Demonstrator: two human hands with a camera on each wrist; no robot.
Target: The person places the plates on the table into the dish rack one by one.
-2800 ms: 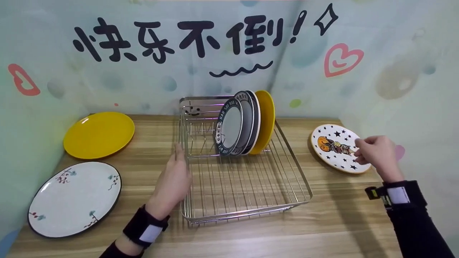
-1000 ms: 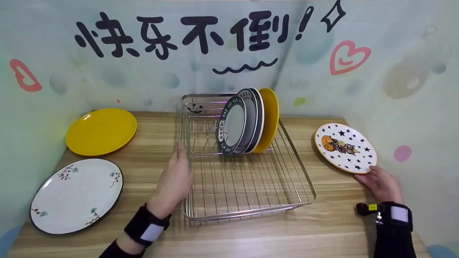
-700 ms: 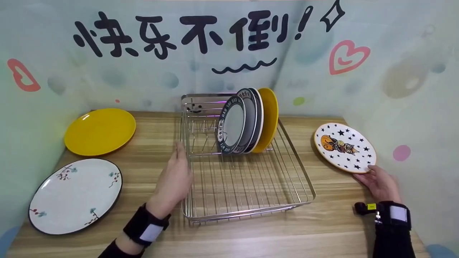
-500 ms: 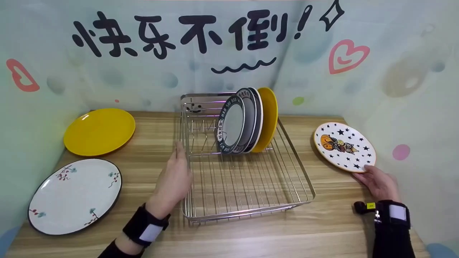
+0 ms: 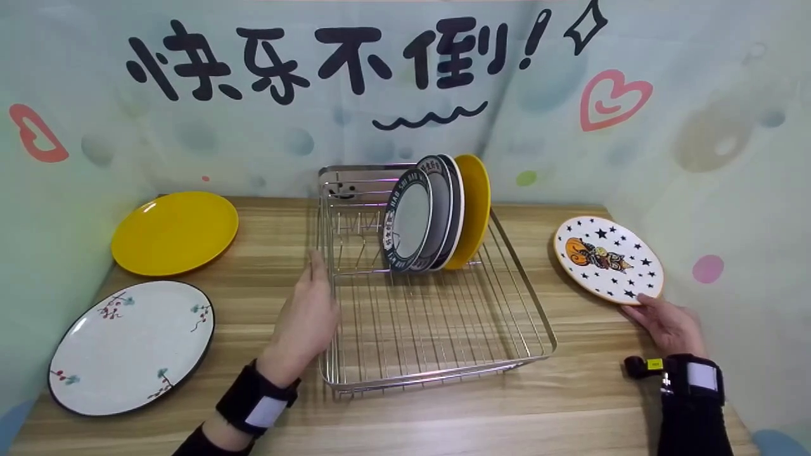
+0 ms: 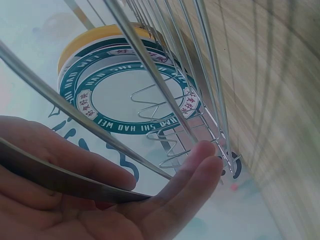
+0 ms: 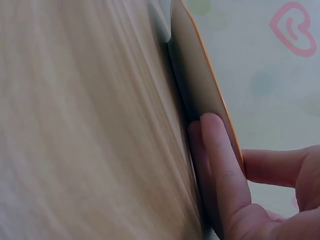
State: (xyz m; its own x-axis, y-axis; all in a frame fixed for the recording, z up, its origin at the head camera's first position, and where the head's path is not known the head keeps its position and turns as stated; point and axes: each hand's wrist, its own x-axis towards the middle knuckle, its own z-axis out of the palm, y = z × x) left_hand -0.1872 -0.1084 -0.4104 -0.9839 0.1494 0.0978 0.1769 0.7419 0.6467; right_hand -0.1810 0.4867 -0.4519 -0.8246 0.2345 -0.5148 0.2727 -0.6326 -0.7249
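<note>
My right hand (image 5: 668, 324) pinches the near edge of a white plate (image 5: 624, 244) with black stars, an owl and a pumpkin. The right wrist view shows the thumb over the orange rim and fingers (image 7: 220, 160) under the plate's pale underside (image 7: 197, 70). At the left side of a metal wire dish rack (image 5: 437, 380), my left hand (image 5: 306, 316) holds the rim; in the left wrist view the flat metal band (image 6: 65, 180) passes between thumb and fingers. Upright in the rack lean several plates: blue-and-white lettered ones (image 5: 408, 221) and a yellow one (image 5: 476, 215).
On the left of the wooden table (image 5: 443, 424) lie a yellow plate (image 5: 174, 234) and, nearer, a large white plate with a dark rim (image 5: 133, 348). A printed cloth backdrop (image 5: 266, 145) stands behind and along both sides.
From above the starred plate, my right hand has come down to its near right edge and taken hold, then slid slightly left along the rim. The left hand stays at the rack.
</note>
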